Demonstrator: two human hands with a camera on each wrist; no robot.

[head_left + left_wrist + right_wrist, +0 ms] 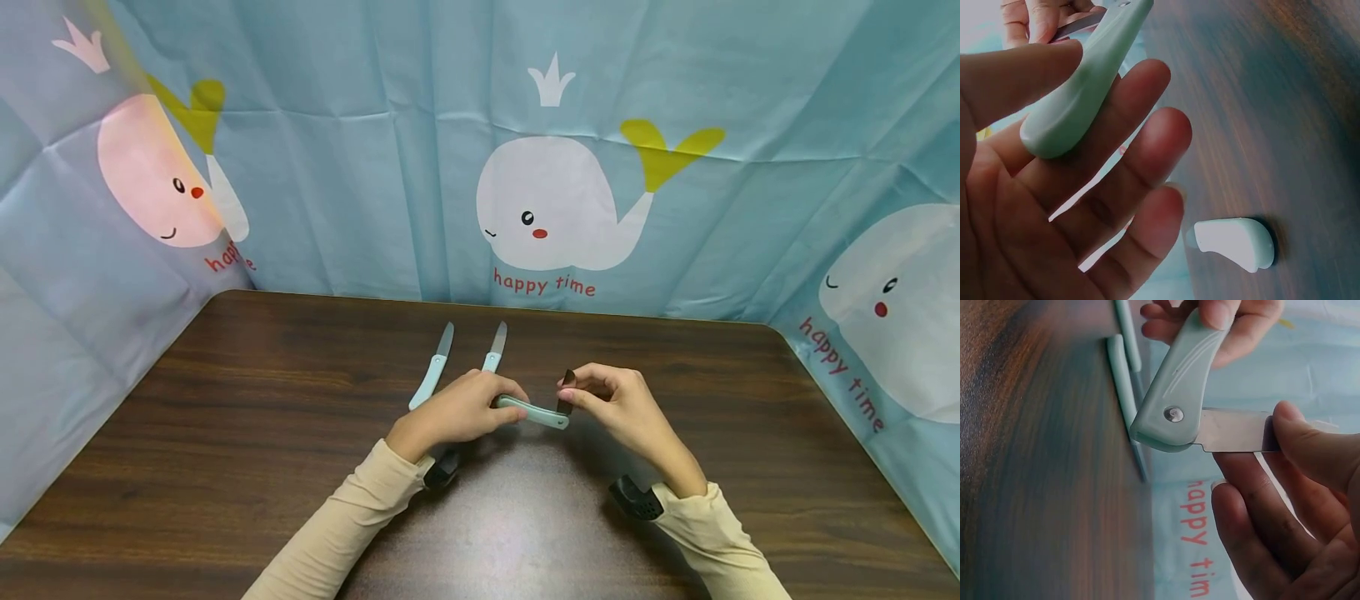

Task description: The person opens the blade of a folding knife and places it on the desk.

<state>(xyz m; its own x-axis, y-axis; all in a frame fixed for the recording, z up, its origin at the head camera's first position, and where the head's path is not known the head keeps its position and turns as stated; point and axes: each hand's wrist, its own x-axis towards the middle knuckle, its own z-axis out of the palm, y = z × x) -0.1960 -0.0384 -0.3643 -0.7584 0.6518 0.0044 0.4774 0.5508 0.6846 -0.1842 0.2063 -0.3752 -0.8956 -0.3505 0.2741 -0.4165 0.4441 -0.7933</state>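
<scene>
A folding knife with a pale mint-green handle (536,413) is held up between both hands over the table. My left hand (461,408) pinches the handle's far end between thumb and fingers. With thumb and fingers, my right hand (618,408) grips the flat metal blade (1235,430). The blade stands out at a steep angle from the handle, and a round rivet (1174,414) shows at the pivot. Two like knives lie unfolded near the left hand: one knife (431,377) at its left, another knife (493,358) just behind it, its lower handle hidden by that hand.
The dark wood-grain table (247,433) spreads under everything. Behind and at the sides hangs a light-blue curtain (337,192) printed with whales, meeting the table's back edge. Black wrist cameras sit at both sleeve cuffs.
</scene>
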